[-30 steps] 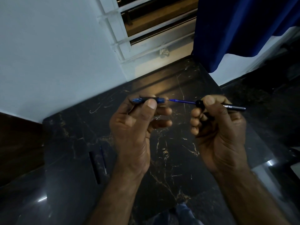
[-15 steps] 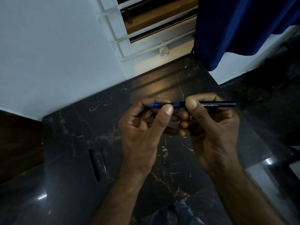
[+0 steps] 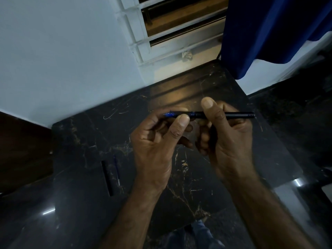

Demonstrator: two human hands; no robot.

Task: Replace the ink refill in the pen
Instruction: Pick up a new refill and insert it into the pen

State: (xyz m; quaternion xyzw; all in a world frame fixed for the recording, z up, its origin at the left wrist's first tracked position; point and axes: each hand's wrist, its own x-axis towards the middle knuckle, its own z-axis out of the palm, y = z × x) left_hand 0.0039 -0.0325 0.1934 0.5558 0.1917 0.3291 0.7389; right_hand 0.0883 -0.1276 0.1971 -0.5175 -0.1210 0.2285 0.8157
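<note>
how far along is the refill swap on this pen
Done, it seems: no refill shows between the blue grip section and the black pen barrel, which meet in one line. A thin blue-inked refill and a black pen cap lie on the dark marble table. In hand: left hand and right hand joining the halves. Left: tightening, capping.

Blue curtain [image 3: 265, 29], louvred window [image 3: 179, 29], marble table [image 3: 206, 186].

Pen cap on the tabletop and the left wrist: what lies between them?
Head view: a thin loose refill lies between pen cap and left wrist, on the tabletop.
</note>
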